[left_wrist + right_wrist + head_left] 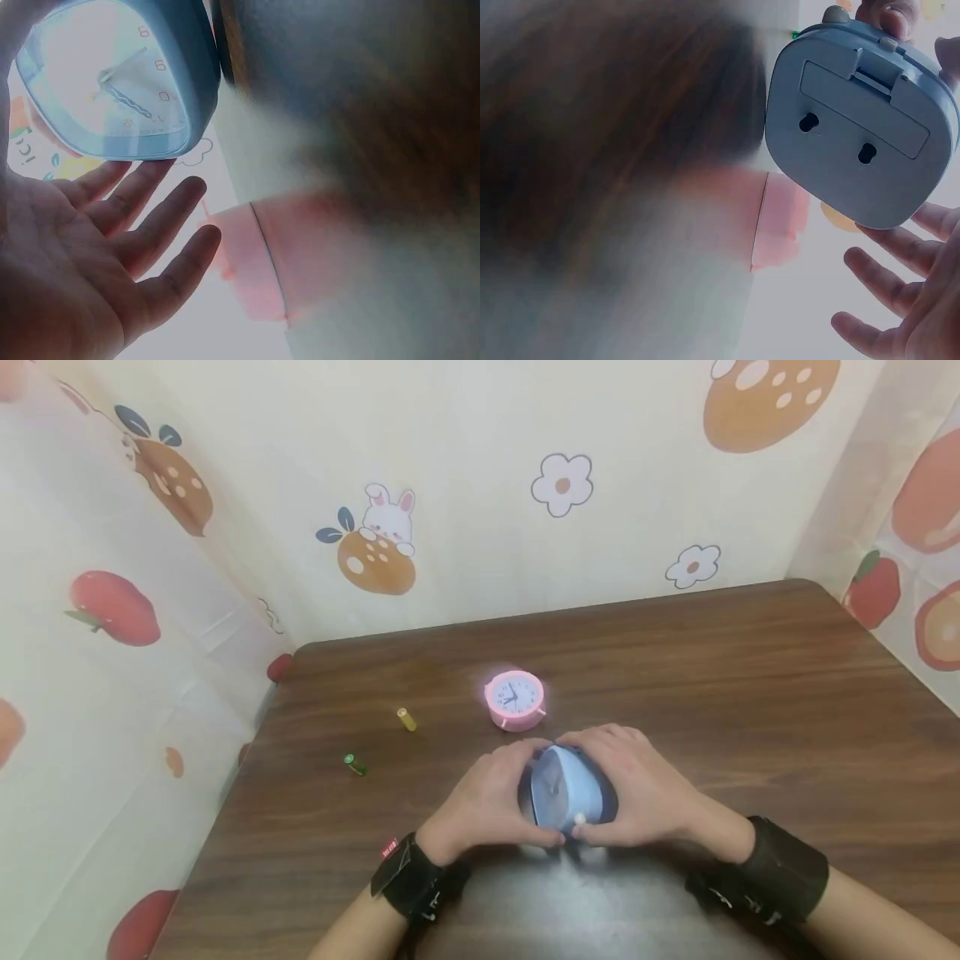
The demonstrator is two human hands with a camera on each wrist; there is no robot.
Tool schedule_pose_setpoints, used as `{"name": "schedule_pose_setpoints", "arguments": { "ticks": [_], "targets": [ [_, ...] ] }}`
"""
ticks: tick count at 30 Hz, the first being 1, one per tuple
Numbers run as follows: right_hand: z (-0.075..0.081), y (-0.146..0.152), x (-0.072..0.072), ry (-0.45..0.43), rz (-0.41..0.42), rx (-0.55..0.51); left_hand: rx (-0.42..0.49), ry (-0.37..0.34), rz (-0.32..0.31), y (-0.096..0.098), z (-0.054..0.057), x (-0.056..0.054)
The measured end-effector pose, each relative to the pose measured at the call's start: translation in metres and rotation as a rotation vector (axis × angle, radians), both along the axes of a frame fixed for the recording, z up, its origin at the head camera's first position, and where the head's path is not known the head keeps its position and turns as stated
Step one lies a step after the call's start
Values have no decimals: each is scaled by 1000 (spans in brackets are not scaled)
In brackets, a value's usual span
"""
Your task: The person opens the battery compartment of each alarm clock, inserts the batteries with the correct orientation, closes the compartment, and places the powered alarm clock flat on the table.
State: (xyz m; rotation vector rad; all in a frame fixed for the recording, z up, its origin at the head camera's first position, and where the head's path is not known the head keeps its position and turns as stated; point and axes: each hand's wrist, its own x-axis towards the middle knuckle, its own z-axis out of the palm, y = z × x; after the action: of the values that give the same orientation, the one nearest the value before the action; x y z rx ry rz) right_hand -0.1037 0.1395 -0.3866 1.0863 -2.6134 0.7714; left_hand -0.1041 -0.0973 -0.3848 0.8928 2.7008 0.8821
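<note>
A light blue alarm clock (581, 785) is between my two hands, low in the middle of the head view. My left hand (487, 797) grips one side, its thumb at the near edge and fingers at the far edge. On the other side, my right hand (637, 781) holds it the same way. The left wrist view shows the white dial (90, 75) with its hands and numerals. The grey-blue back (840, 165) faces the right wrist camera, with a battery cover (892, 112) fitted in it and two dark keyhole slots below.
Beyond my hands a round pink alarm clock (515, 697) stands on the brown wooden table (720, 685). To its left lie a gold battery (407, 719) and a green battery (356, 765). A fruit-patterned curtain (480, 527) closes off the back and sides.
</note>
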Motion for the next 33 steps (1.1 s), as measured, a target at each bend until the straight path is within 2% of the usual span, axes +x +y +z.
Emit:
{"name": "schedule_pose_setpoints", "arguments": {
  "ticks": [11,19,22,33],
  "targets": [
    [3,0,5,-77,21,7,-4,9,-1,2,1,5],
    [1,4,5,-342,-16,72,18,-19,-4,0,2,7],
    [-1,4,5,-396,-9,91,17,-29,1,0,3,7],
    [-6,4,5,-444,34,111,20,-31,-2,0,2,6]
  ]
}}
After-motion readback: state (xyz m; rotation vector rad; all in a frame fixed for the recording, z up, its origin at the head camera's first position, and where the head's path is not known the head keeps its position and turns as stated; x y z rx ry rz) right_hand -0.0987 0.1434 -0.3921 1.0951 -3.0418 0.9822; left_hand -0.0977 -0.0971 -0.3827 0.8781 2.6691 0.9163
